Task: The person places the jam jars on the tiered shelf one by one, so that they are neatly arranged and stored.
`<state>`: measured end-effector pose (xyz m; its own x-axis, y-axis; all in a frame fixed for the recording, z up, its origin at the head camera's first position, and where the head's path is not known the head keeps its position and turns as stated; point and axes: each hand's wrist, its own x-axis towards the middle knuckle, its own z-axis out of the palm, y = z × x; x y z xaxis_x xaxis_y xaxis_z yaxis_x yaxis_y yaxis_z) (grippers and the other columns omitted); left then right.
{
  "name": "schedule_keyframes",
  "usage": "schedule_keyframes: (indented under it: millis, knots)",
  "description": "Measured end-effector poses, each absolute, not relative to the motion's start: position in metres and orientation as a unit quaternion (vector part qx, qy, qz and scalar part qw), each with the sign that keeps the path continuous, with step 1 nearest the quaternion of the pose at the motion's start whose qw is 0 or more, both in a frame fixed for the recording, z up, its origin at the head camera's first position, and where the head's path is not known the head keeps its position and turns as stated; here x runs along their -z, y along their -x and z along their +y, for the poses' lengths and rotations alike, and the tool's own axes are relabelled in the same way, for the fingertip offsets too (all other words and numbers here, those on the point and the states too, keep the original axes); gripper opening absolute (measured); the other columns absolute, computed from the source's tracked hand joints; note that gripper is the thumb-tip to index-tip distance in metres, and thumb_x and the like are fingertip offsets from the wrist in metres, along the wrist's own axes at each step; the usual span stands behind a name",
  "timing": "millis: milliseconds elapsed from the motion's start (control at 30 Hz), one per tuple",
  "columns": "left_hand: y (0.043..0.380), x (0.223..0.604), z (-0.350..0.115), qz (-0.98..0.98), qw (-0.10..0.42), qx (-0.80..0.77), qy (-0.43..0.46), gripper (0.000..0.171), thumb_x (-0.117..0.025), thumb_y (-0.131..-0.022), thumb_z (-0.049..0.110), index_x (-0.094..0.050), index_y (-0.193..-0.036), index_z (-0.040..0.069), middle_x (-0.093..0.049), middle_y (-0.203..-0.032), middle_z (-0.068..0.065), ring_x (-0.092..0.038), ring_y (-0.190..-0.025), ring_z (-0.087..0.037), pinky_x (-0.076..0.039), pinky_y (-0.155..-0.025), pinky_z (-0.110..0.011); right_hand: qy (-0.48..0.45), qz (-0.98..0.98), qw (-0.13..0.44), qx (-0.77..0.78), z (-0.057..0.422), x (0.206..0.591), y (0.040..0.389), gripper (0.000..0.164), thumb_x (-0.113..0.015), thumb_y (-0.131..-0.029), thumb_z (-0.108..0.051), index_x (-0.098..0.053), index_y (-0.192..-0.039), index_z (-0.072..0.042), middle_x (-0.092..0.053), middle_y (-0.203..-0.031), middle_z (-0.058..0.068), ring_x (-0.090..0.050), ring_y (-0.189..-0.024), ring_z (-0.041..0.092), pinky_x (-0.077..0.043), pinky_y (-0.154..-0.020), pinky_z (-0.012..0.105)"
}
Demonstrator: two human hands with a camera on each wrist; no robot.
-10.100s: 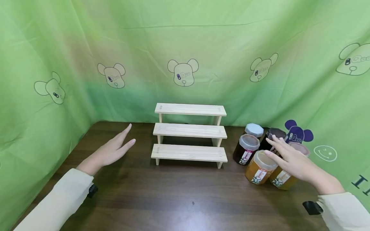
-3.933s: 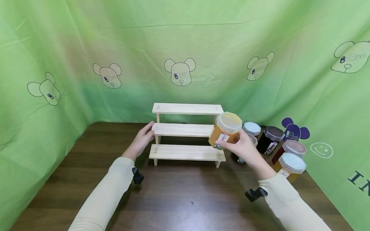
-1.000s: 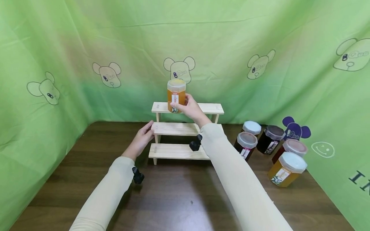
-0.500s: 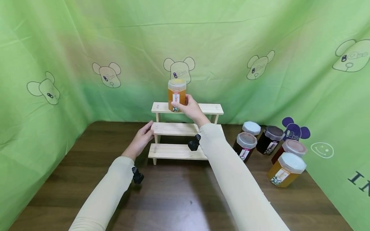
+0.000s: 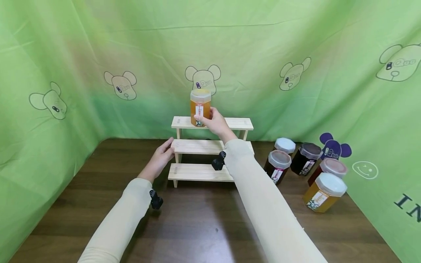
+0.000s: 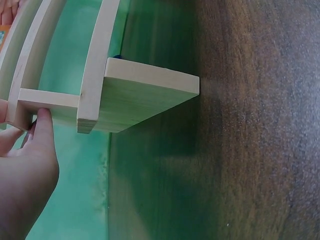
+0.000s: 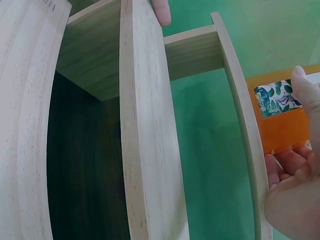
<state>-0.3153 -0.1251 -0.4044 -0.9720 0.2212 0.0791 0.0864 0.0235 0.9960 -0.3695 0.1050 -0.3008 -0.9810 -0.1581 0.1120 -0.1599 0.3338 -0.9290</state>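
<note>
R hand (image 5: pixel 217 123) gripping jar (image 5: pixel 200 109), headcam-only lid (image 5: pixel 200 95)

Green cloth (image 5: pixel 250 44) behind your brown table (image 5: pixel 184 226)
Cartoon animal heads (image 5: pixel 123 87) face you; a white smiley (image 5: pixel 365 170) shows at your right.

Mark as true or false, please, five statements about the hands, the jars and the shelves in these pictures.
1. The right hand holds an amber jar at the top shelf. True.
2. That jar is lying on its side. False: it is upright.
3. The left hand grips the left end of the middle shelf. True.
4. Only two jars stand on the table to the right of the shelves. False: five jars stand there.
5. The curtain behind is mostly green. True.
</note>
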Motion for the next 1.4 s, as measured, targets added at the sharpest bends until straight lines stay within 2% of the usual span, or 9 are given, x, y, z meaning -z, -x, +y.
schedule_keyframes:
  millis: [667, 900, 1133, 1400]
  knots:
    - [0.315, 0.404, -0.124, 0.722, 0.052, -0.683, -0.099, 0.055, -0.036, -0.110, 0.011, -0.016, -0.161, 0.007, -0.013, -0.165, -0.016, -0.029, -0.146, -0.029, -0.031, -0.117, -0.041, -0.097, -0.820, -0.013, -0.564, 0.109, 0.301, 0.375, 0.081, -0.071, -0.093, -0.044, -0.032, -0.155, -0.009, -0.047, -0.148, 0.010, -0.046, -0.133, 0.025, -0.037, -0.114, 0.042]
    - [0.316, 0.406, -0.126, 0.723, 0.048, -0.681, -0.100, 0.055, -0.035, -0.110, 0.010, -0.015, -0.161, 0.006, -0.012, -0.165, -0.016, -0.029, -0.146, -0.031, -0.031, -0.117, -0.042, -0.086, -0.816, -0.008, -0.572, 0.108, 0.303, 0.375, 0.092, -0.074, -0.090, -0.048, -0.026, -0.157, -0.008, -0.041, -0.152, 0.010, -0.042, -0.137, 0.025, -0.037, -0.115, 0.040]
    - [0.315, 0.406, -0.127, 0.724, 0.044, -0.681, -0.099, 0.055, -0.036, -0.110, 0.011, -0.016, -0.161, 0.007, -0.014, -0.165, -0.016, -0.030, -0.146, -0.030, -0.031, -0.118, -0.041, -0.092, -0.802, 0.016, -0.590, 0.106, 0.306, 0.372, 0.098, -0.079, -0.087, -0.045, -0.023, -0.158, -0.008, -0.035, -0.157, 0.011, -0.038, -0.140, 0.026, -0.034, -0.116, 0.038]
    - [0.313, 0.406, -0.125, 0.719, 0.044, -0.686, -0.104, 0.055, -0.036, -0.110, 0.010, -0.016, -0.161, 0.005, -0.014, -0.164, -0.018, -0.029, -0.146, -0.031, -0.030, -0.118, -0.042, -0.103, -0.800, 0.063, -0.588, 0.105, 0.317, 0.370, 0.100, -0.084, -0.083, -0.041, -0.025, -0.157, -0.010, -0.040, -0.154, 0.008, -0.041, -0.138, 0.023, -0.038, -0.114, 0.035]
